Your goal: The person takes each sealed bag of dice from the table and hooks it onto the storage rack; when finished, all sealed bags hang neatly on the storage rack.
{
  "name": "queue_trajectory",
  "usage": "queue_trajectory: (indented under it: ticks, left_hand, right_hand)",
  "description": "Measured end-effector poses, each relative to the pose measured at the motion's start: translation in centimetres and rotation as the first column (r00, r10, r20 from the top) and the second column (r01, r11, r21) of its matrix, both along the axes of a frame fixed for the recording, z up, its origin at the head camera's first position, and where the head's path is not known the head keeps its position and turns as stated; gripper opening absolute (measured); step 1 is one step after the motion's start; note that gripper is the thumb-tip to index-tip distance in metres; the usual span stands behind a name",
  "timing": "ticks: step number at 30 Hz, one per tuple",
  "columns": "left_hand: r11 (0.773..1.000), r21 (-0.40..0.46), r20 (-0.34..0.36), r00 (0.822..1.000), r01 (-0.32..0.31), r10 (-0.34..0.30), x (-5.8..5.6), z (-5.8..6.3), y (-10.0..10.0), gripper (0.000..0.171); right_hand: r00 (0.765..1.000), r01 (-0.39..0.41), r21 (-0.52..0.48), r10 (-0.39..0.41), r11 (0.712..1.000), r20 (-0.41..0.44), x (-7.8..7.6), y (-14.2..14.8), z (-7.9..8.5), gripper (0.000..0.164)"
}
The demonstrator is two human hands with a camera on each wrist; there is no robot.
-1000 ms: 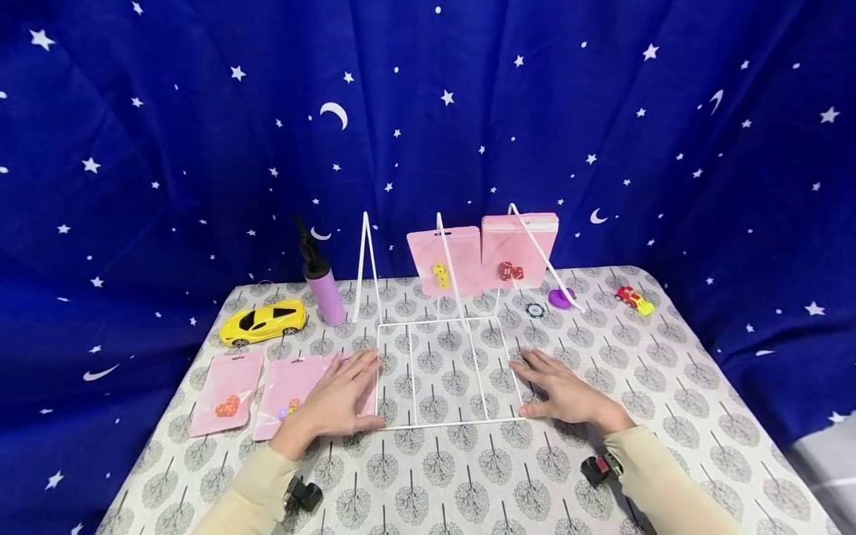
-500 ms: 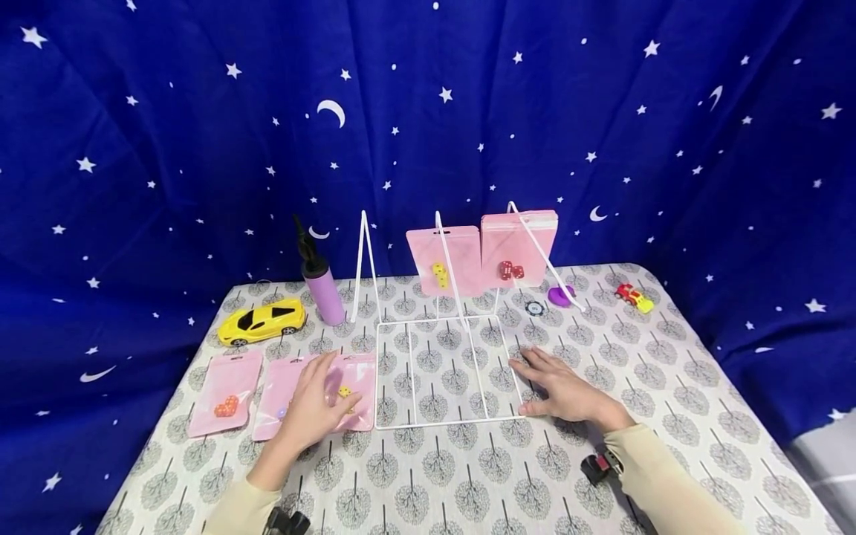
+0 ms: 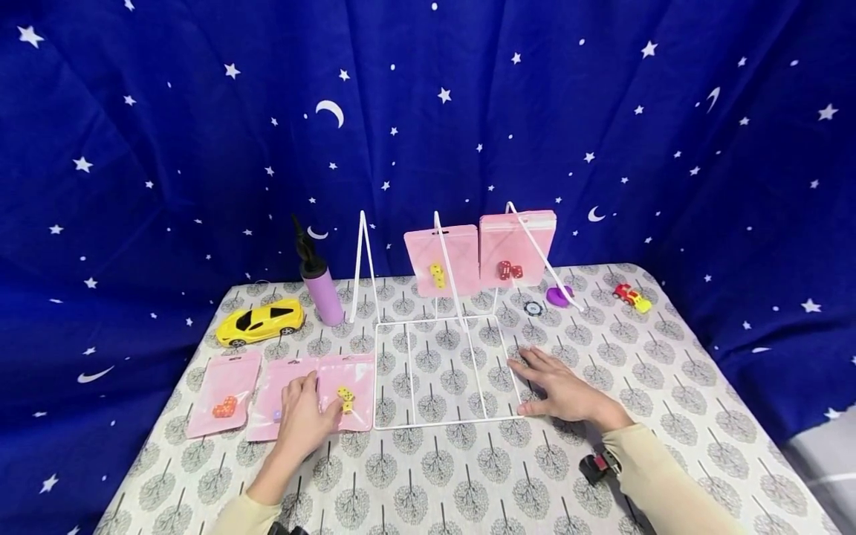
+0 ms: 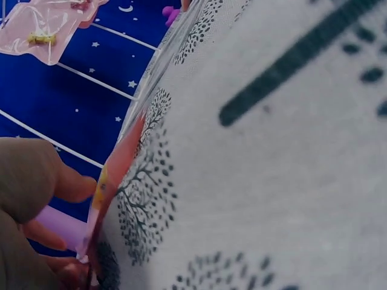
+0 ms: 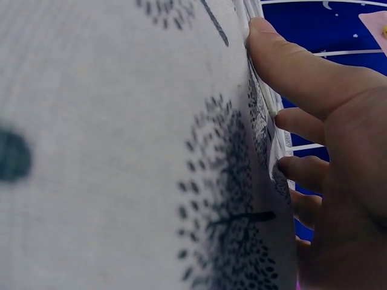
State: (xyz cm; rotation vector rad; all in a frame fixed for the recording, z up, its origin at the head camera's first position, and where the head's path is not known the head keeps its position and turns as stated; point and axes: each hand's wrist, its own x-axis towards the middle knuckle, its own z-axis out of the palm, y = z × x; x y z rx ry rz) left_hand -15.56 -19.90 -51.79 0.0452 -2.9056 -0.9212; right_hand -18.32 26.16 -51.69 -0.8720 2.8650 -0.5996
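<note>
In the head view my left hand (image 3: 304, 417) lies over the middle pink zip bag (image 3: 270, 379), its thumb spread toward the right-hand pink bag (image 3: 357, 371) with yellow dice. The left wrist view shows the left fingers (image 4: 75, 183) beside a pink bag's edge. My right hand (image 3: 558, 385) rests on the table, thumb and fingertips touching the right side of a white wire rack (image 3: 448, 424). From the rack hang a pink bag with yellow dice (image 3: 421, 260) and pink bags with red dice (image 3: 491, 253).
A pink bag with orange dice (image 3: 224, 379) lies at the far left. Behind it are a yellow toy car (image 3: 261, 323) and a purple hand pump (image 3: 324, 297). A purple round object (image 3: 558, 296), a chip (image 3: 533, 308) and a small red-yellow toy car (image 3: 631, 297) lie back right.
My left hand has left the rack's left side and moved left onto the pink bags, uncovering the bag with yellow dice. The middle bag has shifted slightly left. My right hand stays put.
</note>
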Motion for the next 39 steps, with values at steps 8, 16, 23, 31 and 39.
queue_trajectory:
  ticks: [8,16,23,31,39]
  left_hand:
    - [0.988,-0.141,-0.028,0.998,0.059,-0.064,-0.4,0.3,-0.2,0.036]
    - [0.993,-0.102,0.087,0.995,0.054,-0.046,-0.3,0.8,0.2,0.085]
    - [0.997,-0.065,0.127,0.992,0.034,-0.025,-0.8,1.0,0.3,0.097]
    - [0.999,0.051,0.199,0.980,-0.018,0.008,-1.4,1.1,-0.1,0.100]
    - [0.990,0.126,0.222,0.974,-0.067,0.037,-1.5,1.1,-0.4,0.100]
  right_hand:
    - [1.000,0.000,-0.014,0.000,1.000,0.006,0.0,0.0,0.0,0.089]
    - [1.000,-0.004,-0.006,0.004,1.000,0.003,0.0,0.2,-0.3,0.089]
    - [1.000,-0.004,-0.007,0.004,1.000,-0.007,-0.1,0.2,-0.1,0.090]
    - [1.000,0.001,0.002,-0.001,1.000,0.011,-0.1,0.1,-0.1,0.091]
    - [1.000,0.006,0.000,-0.006,1.000,0.017,0.0,0.1,0.0,0.091]
